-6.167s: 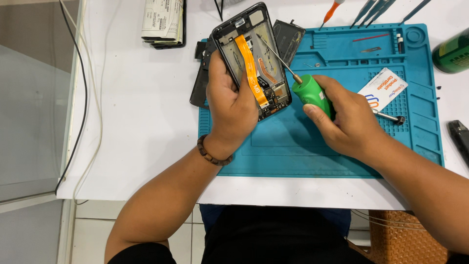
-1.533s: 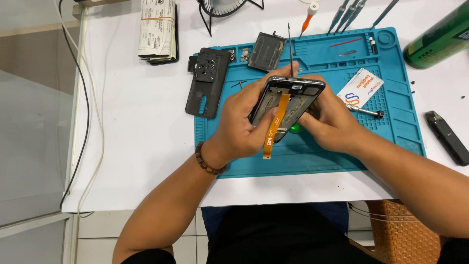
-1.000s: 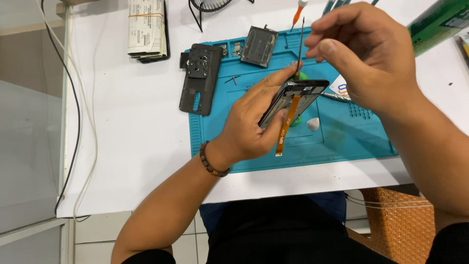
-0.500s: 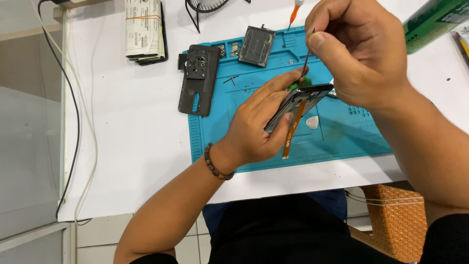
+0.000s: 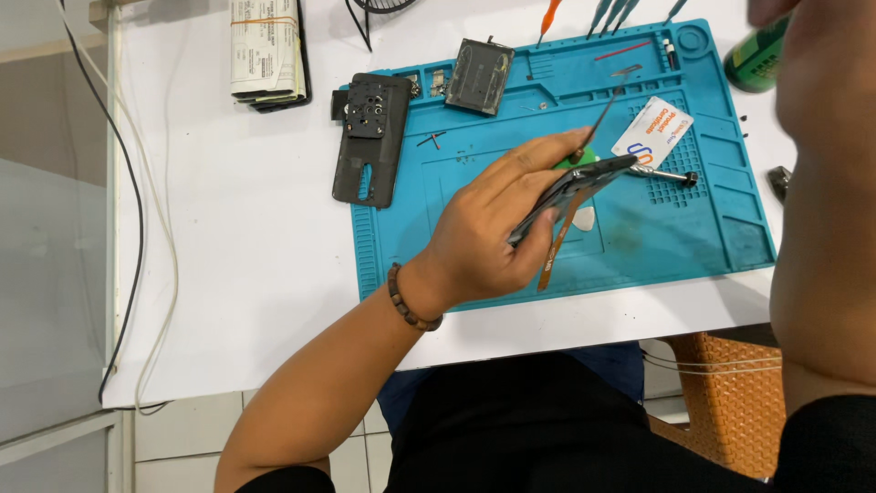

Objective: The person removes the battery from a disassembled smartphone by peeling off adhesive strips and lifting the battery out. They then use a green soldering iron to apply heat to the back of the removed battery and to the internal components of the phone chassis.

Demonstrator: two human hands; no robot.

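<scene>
My left hand (image 5: pixel 484 233) grips an opened black phone frame (image 5: pixel 570 187) by its edges and holds it tilted on edge above the blue work mat (image 5: pixel 693 228). An orange flex cable (image 5: pixel 555 246) hangs down from the phone. Behind the phone a green-handled screwdriver (image 5: pixel 575 157) lies on the mat, its thin shaft pointing up and right. My right hand (image 5: pixel 808 32) is raised close to the camera at the top right, blurred and mostly cut off by the frame edge. Only its forearm shows clearly, and I cannot tell what it holds.
A black back cover (image 5: pixel 370 137) overlaps the mat's left edge, and a dark flat component (image 5: pixel 479 75) lies at the mat's top. Also here: a white card (image 5: pixel 652 132), a white pick (image 5: pixel 582 219), a green bottle (image 5: pixel 753 64), a banded paper stack (image 5: pixel 269 50), cables (image 5: pixel 123 201) and a wicker seat (image 5: pixel 721 393).
My right hand has lifted up and to the right, away from the phone, and now nearly fills the right edge. My left hand still holds the tilted phone over the mat.
</scene>
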